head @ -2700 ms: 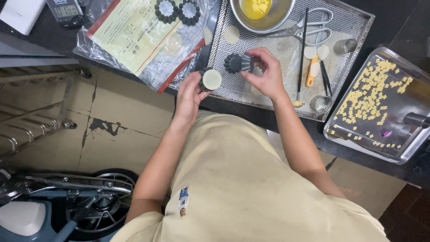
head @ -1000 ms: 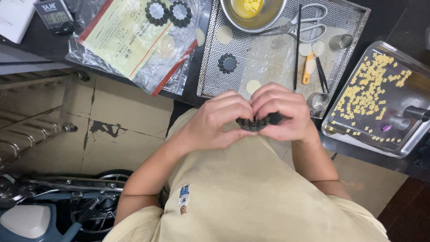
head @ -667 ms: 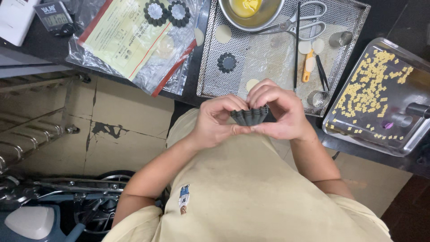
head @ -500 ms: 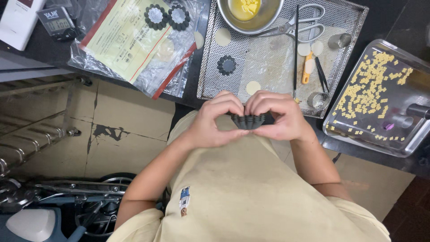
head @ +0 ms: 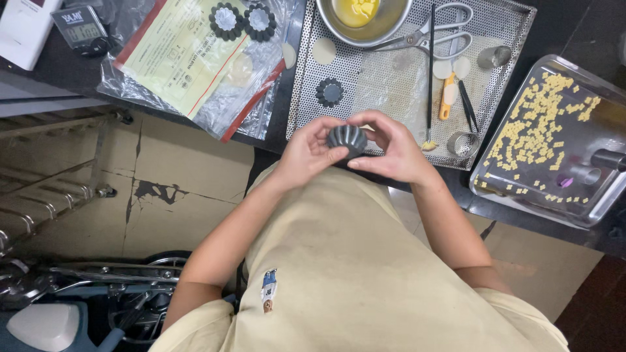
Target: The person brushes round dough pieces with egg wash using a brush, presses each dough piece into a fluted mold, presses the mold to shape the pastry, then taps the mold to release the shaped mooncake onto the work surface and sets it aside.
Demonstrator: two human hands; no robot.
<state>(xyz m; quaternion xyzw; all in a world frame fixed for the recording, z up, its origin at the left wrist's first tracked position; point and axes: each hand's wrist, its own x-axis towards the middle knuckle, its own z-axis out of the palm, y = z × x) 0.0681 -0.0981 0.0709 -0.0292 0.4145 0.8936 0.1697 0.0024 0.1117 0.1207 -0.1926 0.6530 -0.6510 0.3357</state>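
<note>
The fluted mould (head: 347,139), held above the desk (head: 274,124) edge in the closed grip of the left hand (head: 312,153) and right hand (head: 391,148), is judged light, rigid and thin-walled, best taken by its rim.

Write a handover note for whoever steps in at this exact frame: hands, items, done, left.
Left hand and right hand together cup one dark fluted mould, upturned, at the near edge of the perforated tray.
Done: two lined moulds sit on the plastic bag.
Left: one empty mould and dough discs wait on the tray.
</note>
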